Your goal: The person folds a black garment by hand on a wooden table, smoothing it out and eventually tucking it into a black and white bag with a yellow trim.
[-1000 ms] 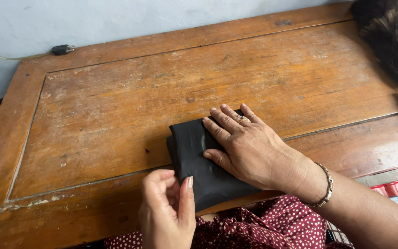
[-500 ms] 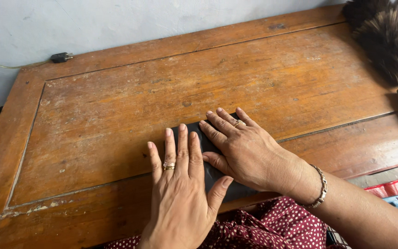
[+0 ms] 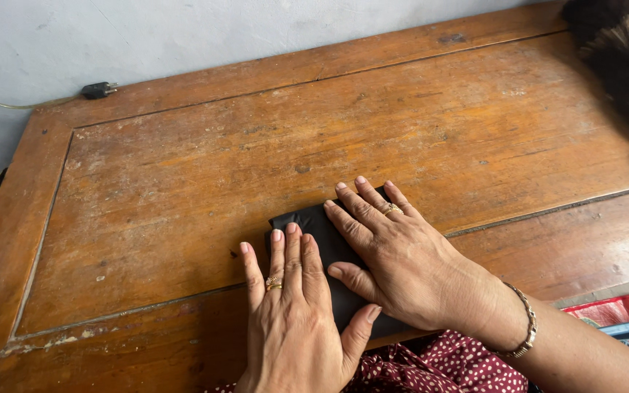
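Folded black cloth pad, near edge of brown wooden worktop | your left hand, right hand: fingers together, flat, pressing folds down.

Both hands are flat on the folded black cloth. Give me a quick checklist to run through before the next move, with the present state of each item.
1. Left hand flat on the folded black cloth, palm down: ok.
2. Right hand flat on the cloth's right part, fingers spread: ok.
3. Cloth fully on the wooden table: not ok, its near end reaches the table's front edge under the hands.
4. Folded edges lined up: cannot tell, the hands cover most of the cloth.
5. Feather duster at the far right corner, apart from the cloth: ok.
6. Black plug with its cord at the far left edge, apart from the hands: ok.
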